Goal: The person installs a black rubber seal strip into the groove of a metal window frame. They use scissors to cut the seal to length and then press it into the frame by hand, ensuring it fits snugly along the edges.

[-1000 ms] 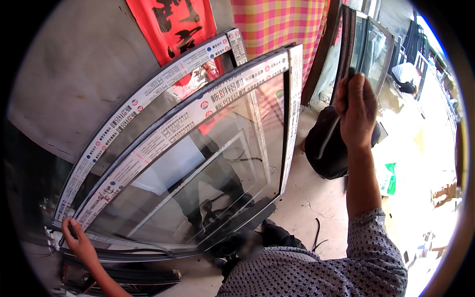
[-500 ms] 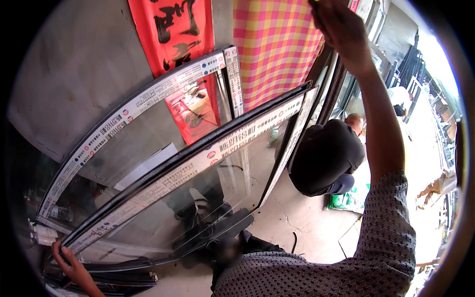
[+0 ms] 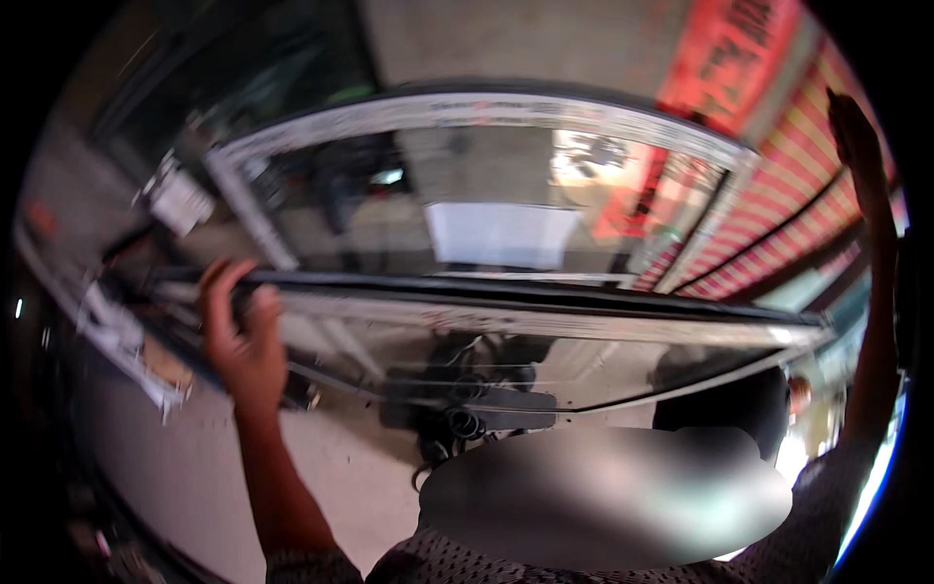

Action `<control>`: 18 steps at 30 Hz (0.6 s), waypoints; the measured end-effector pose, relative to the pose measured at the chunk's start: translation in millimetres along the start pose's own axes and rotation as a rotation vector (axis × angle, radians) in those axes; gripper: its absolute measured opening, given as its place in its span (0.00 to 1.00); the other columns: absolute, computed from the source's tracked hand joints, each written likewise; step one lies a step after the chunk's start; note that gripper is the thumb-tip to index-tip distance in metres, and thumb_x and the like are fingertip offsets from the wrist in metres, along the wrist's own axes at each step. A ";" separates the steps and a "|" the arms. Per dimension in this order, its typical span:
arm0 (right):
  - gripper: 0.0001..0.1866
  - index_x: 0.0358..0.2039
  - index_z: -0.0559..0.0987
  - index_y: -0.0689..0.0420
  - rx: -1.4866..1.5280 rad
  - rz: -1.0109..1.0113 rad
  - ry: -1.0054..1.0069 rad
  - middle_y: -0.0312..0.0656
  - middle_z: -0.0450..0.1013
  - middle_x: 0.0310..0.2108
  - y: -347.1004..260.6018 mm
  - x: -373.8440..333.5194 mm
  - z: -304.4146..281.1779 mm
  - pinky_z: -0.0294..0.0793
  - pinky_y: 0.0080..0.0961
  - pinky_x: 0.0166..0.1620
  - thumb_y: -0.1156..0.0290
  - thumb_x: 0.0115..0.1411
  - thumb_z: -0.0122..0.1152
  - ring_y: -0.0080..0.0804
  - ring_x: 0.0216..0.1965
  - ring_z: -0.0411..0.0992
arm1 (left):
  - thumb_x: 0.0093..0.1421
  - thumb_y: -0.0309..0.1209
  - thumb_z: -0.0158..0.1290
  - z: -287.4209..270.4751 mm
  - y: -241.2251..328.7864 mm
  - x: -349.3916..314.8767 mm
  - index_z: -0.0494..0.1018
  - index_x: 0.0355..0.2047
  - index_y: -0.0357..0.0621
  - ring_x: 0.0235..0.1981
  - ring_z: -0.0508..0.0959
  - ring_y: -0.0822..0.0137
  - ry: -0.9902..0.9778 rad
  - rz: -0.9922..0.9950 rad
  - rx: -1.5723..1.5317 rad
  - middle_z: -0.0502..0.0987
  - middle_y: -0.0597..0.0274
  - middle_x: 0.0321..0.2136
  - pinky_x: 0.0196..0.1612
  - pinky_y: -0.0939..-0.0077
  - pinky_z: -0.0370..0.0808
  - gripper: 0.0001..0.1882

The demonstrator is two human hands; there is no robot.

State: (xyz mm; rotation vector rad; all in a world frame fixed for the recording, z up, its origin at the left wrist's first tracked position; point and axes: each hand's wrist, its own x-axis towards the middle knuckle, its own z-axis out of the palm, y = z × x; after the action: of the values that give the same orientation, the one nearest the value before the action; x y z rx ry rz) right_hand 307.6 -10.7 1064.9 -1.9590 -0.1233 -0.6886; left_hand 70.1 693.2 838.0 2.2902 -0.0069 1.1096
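Note:
In front of me stands a glazed window frame (image 3: 623, 321), its dark top edge running across the view and pale printed film along its face. The fingers of my left hand (image 3: 243, 331) curl over this edge near its left end. My right hand (image 3: 858, 151) is raised at the far right, beside a pink and yellow checked curtain (image 3: 798, 185). Motion smears its fingers, and I cannot make out anything in them. Behind the near frame, a second glazed frame (image 3: 477, 109) with pale film leans against the wall.
A red banner (image 3: 730, 63) with black brushwork hangs on the wall. A small white object (image 3: 178, 198) is at the left, near white strips (image 3: 122, 336). Dark items (image 3: 467, 399) lie on the floor beyond the glass. A person in dark clothing (image 3: 725, 404) is at the right.
My view has swung left, so the frames now lie more level across it. My left hand appears higher and still at the near frame's left end; my right arm now shows at the far right edge.

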 end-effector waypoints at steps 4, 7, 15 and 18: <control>0.06 0.42 0.78 0.56 0.136 0.250 -0.391 0.29 0.72 0.29 -66.2 -61.9 141.8 0.61 0.10 0.24 0.68 0.73 0.56 0.11 0.24 0.64 | 0.65 0.31 0.63 -20.7 6.3 -16.9 0.76 0.51 0.41 0.44 0.74 0.73 0.081 0.075 -0.102 0.74 0.59 0.53 0.32 0.84 0.68 0.16; 0.11 0.38 0.75 0.53 -0.150 -0.097 -0.876 0.23 0.65 0.26 -103.6 -150.6 278.1 0.56 0.12 0.25 0.59 0.73 0.56 0.08 0.24 0.58 | 0.63 0.34 0.66 -61.8 21.4 -36.5 0.77 0.49 0.40 0.41 0.76 0.74 0.109 -0.075 -0.068 0.76 0.59 0.50 0.30 0.84 0.69 0.17; 0.13 0.35 0.73 0.56 0.052 -0.158 -1.426 0.28 0.62 0.21 -165.5 -268.9 432.5 0.59 0.20 0.24 0.64 0.77 0.50 0.14 0.22 0.58 | 0.61 0.45 0.68 -57.3 15.2 -48.5 0.78 0.49 0.42 0.37 0.83 0.69 0.184 0.020 -0.115 0.78 0.55 0.49 0.34 0.77 0.80 0.24; 0.14 0.37 0.74 0.57 0.151 -0.114 -1.520 0.29 0.64 0.22 -181.6 -311.5 471.1 0.63 0.19 0.25 0.62 0.77 0.50 0.15 0.22 0.62 | 0.61 0.42 0.68 -62.6 14.1 -58.0 0.78 0.51 0.41 0.43 0.82 0.68 0.178 0.021 -0.159 0.77 0.53 0.51 0.41 0.77 0.81 0.24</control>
State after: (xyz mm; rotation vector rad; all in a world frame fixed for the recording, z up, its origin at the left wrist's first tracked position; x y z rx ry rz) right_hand 175.0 542.2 895.4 -1.9098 -1.1449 0.8476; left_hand -16.1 699.4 833.5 2.0501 -0.0479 1.2732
